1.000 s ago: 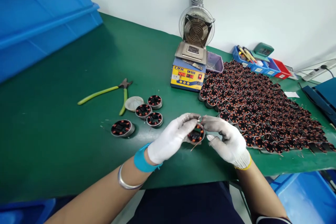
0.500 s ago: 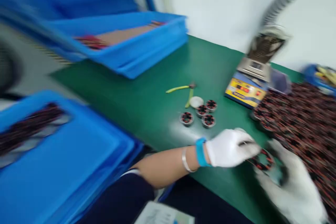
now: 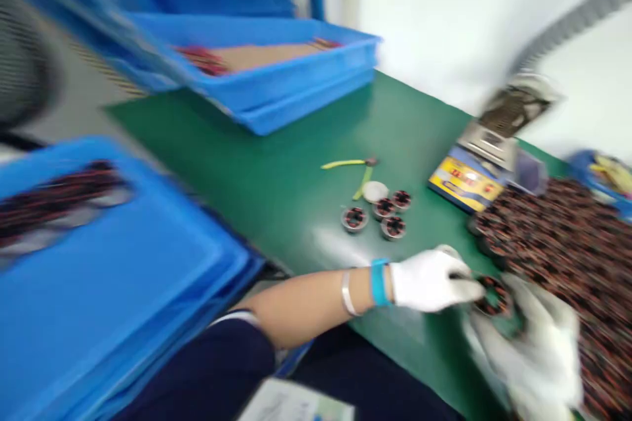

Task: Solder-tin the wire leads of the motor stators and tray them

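A small ring-shaped motor stator (image 3: 495, 297) with black core and copper-coloured windings sits between my white-gloved hands. My right hand (image 3: 536, 335) curls around its right side, thumb below and fingers above. From the left, my left hand (image 3: 437, 279) reaches in with thumb and fingertips pinched at the stator's near edge; whether they grip the rim or a thin wire is blurred. Several similar stators (image 3: 355, 218) stand on the green table beside a white round disc (image 3: 375, 191) and yellow-handled cutters (image 3: 364, 174).
A large heap of stators (image 3: 548, 243) covers the right side of the table. Behind it are a yellow-and-blue device (image 3: 467, 179) and a grey extraction hose (image 3: 573, 20). Blue trays (image 3: 296, 79) stand at the back; stacked blue bins (image 3: 148, 256) are at my left.
The view has shifted slightly. Both hands stay at the stator, my right hand drawn a little nearer to my left. The stator appears slightly turned.
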Tool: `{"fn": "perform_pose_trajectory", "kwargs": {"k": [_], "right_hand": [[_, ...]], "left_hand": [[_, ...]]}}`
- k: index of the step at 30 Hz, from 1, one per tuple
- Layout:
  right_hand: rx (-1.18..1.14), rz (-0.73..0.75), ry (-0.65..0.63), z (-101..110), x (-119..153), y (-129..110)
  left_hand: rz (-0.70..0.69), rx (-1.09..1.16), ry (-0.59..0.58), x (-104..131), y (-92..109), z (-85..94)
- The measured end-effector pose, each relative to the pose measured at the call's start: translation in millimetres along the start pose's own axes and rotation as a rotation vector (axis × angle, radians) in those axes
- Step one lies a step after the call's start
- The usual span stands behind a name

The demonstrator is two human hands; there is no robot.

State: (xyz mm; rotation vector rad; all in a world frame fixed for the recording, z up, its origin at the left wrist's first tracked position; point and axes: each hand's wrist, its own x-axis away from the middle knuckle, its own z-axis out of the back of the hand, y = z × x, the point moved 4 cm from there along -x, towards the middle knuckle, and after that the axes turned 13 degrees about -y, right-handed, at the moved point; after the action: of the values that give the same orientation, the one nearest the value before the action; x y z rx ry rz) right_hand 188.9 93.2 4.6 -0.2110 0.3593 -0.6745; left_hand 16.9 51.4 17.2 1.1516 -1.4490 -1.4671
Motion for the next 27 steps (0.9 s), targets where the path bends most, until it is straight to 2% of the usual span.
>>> {"fn": "perform_pose_trajectory", "kwargs": {"k": [1, 3, 8, 10, 11, 13, 15, 19, 23, 25, 27], "right_hand": [[0.057, -0.036, 0.037, 14, 12, 0], [0.117, -0.06, 0.102, 26, 21, -5], [0.065, -0.085, 0.115, 18, 5, -4], [0.023, -0.127, 0.043, 13, 0, -1], [0.005, -0.161, -0.008, 11, -2, 1], [-0.021, -0.228, -0.104, 7, -6, 5], [-0.032, -0.256, -0.144, 5, -9, 6], [-0.026, -0.216, -0.088, 7, -13, 2], [-0.034, -0.188, -0.021, 10, -11, -1], [-0.052, -0.19, -0.011, 10, -9, -1], [-0.076, -0.185, -0.001, 10, -8, -1]], "left_hand": [[0.03, 0.036, 0.003, 3, -2, 0.0], [0.099, 0.251, 0.084, 7, -8, 7.9], [-0.104, 0.614, 0.589, 5, -7, 40.0], [-0.127, 0.659, 0.691, 4, -9, 43.3], [-0.13, 0.656, 0.705, 4, -11, 43.7], [-0.097, 0.59, 0.686, 2, -15, 43.0], [0.005, 0.441, 0.617, 0, -19, 39.6], [0.233, 0.158, 0.322, -9, -29, 21.3], [0.227, 0.182, 0.099, -13, -32, 7.5], [0.227, 0.146, 0.064, -12, -30, 8.6], [0.245, 0.091, 0.106, -11, -27, 13.2]]}}
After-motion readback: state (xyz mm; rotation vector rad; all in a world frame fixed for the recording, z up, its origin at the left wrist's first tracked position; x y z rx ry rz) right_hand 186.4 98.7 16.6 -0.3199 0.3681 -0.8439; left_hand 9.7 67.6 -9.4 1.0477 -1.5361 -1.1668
